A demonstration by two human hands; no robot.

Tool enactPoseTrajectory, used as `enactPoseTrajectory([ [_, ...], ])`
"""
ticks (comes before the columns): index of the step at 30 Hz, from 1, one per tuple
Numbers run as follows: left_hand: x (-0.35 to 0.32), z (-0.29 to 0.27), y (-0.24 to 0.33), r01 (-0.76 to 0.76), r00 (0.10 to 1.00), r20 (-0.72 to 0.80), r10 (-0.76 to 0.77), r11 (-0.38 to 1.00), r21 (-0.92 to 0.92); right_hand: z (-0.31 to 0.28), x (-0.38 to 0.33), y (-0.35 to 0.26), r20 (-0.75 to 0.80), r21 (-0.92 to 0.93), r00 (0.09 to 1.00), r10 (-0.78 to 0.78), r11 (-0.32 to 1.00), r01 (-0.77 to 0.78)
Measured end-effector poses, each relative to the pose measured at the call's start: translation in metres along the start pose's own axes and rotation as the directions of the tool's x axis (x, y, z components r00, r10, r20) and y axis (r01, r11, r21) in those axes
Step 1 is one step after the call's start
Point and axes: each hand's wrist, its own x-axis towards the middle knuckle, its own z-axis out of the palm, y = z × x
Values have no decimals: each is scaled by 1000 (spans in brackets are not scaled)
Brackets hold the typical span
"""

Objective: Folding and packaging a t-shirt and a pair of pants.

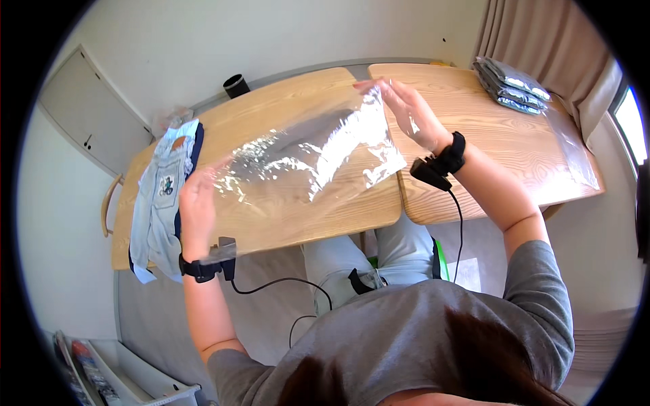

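A large clear plastic bag (345,145) is stretched in the air between my two hands, over the near part of the table, with bright glare across it. My left hand (197,203) is at the bag's left end, its fingers blurred at the crinkled film. At the far right corner, my right hand (411,115) has the film against its long, nearly straight fingers; shiny film also shows over the palm. Both hands seem to carry the bag's weight. To the left of my left hand lies a light blue garment (159,186) with a printed patch, on top of darker cloth.
Two wooden tables (298,230) stand side by side. Folded grey garments in clear bags (511,84) are stacked at the far right, with clear film (572,152) nearer. A black bin (236,86) stands behind. Cables (284,279) run from my wrist devices. A white crate (128,372) sits lower left.
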Motion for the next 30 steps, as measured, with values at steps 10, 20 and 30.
enactPoseTrajectory([
  [10, 32, 0, 7, 150, 989, 67, -134, 917, -370, -10, 16, -26, -107, 333, 975, 194, 931, -149],
  [20, 21, 24, -31, 17, 1000, 18, -11, 931, -363, -8, -13, 13, -62, 253, 986, 155, 958, -135],
  [30, -88, 79, -76, 456, 882, 99, -461, 782, -425, 40, -116, 43, 44, 462, 798, 601, 696, -550],
])
